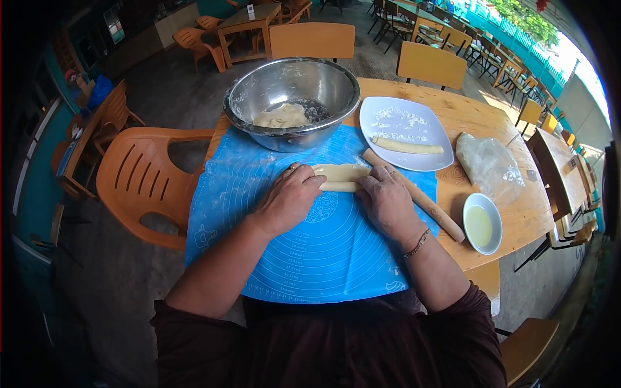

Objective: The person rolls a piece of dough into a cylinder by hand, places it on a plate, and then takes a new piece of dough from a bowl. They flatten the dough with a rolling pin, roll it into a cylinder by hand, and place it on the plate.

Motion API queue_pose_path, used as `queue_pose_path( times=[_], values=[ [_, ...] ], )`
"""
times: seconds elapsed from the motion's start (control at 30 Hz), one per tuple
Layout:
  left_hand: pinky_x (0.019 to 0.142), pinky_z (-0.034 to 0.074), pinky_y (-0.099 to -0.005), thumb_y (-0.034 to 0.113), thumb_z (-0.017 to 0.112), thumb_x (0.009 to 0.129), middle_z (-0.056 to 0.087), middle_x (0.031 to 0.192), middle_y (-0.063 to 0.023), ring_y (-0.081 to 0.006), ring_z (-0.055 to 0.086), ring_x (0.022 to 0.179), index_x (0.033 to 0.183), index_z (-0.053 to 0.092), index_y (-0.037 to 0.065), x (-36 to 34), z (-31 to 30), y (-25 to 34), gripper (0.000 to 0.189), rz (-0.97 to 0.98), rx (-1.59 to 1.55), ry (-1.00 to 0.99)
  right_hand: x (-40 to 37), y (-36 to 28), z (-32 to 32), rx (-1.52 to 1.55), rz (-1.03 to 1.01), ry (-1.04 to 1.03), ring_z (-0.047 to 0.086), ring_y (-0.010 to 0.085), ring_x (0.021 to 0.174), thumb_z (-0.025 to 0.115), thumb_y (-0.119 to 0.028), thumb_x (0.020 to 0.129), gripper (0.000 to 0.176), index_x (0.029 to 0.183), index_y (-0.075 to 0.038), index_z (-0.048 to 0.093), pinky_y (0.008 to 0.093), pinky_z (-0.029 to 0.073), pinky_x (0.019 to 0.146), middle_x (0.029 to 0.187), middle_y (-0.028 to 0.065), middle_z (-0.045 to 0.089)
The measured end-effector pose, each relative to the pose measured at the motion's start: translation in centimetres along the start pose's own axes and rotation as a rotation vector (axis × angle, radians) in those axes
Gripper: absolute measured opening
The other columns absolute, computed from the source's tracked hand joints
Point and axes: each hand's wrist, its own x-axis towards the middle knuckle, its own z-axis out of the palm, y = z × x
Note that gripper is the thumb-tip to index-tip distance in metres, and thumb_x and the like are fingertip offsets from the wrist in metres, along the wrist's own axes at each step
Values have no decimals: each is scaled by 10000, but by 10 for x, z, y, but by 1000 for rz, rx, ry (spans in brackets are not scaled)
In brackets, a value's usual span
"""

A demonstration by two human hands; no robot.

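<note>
A flat piece of pale dough lies on the blue baking mat, its near edge folded into a roll. My left hand grips the roll's left end with bent fingers. At the right end, my right hand has its fingers closed on the same dough. A wooden rolling pin lies slanted just beyond and right of my right hand, partly hidden by it. One finished-looking dough roll rests on a floured white plate.
Behind the mat stands a large steel bowl holding a dough lump. On the table's right are a plastic bag of white contents and a small bowl of yellowish liquid. An orange chair stands close at left.
</note>
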Motion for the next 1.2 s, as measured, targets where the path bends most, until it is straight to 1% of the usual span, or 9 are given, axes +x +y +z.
queue_pose_path(
  times=[0.23,0.37,0.43,0.77,0.87,0.93,0.97,1.07,1.2],
  values=[
    [847,500,-366,42,744,819,602,957,-102,-264,593,927,1094,712,-3,0,-13,6,280,-33,-74,-22,1,-1,-16,236,87,-69,624,367,963,712,-65,836,182,1012,-27,687,438,517,845,1016,158,616],
    [871,494,-384,66,737,833,607,978,-108,-276,595,960,1099,711,-3,-3,-7,1,277,-94,-58,-80,0,2,-12,165,63,-126,627,355,1019,687,-144,865,176,1006,-39,701,452,506,907,1026,162,629],
    [878,492,-390,70,732,839,610,990,-111,-279,595,971,1101,709,-8,-1,-6,1,274,-107,-68,-78,1,1,-13,152,59,-116,624,375,962,692,-135,880,187,1026,-18,692,442,514,838,1001,175,624],
    [854,511,-411,75,691,889,666,991,-171,-324,628,941,1099,696,-32,15,-23,-8,236,-65,-112,-117,19,12,-11,85,-28,-22,623,402,930,638,-146,924,185,1037,-10,691,453,509,840,1012,207,626],
    [842,518,-409,82,677,904,678,1000,-180,-320,651,939,1110,692,-41,35,-35,-13,241,-61,-101,-142,44,4,-40,119,38,-145,631,398,923,625,-124,923,183,1025,9,697,445,510,847,999,215,643],
    [846,518,-402,93,655,923,681,1017,-183,-314,657,939,1132,689,-44,51,-42,-13,253,-153,-120,-161,64,9,-51,125,97,-289,658,378,994,591,-108,928,209,1034,6,730,431,506,907,1095,227,677],
    [849,517,-399,95,632,938,684,1028,-190,-318,664,930,1150,684,-50,58,-49,-7,262,-313,-234,-254,73,10,-56,177,151,-309,677,369,954,595,-100,911,215,1022,18,737,423,515,888,1012,234,706],
    [774,546,-421,90,617,933,709,970,-221,-334,701,799,1112,703,-43,64,-53,4,239,-299,-217,-267,88,28,-60,266,104,-331,680,281,871,631,-119,910,216,1041,25,726,386,524,831,962,178,712],
    [765,540,-370,87,637,937,703,1004,-198,-266,694,852,1165,683,-47,61,-65,24,268,-151,-148,-195,89,15,-98,227,31,-334,677,248,851,659,-133,896,226,1050,16,730,350,525,805,932,164,721]
  ],
)
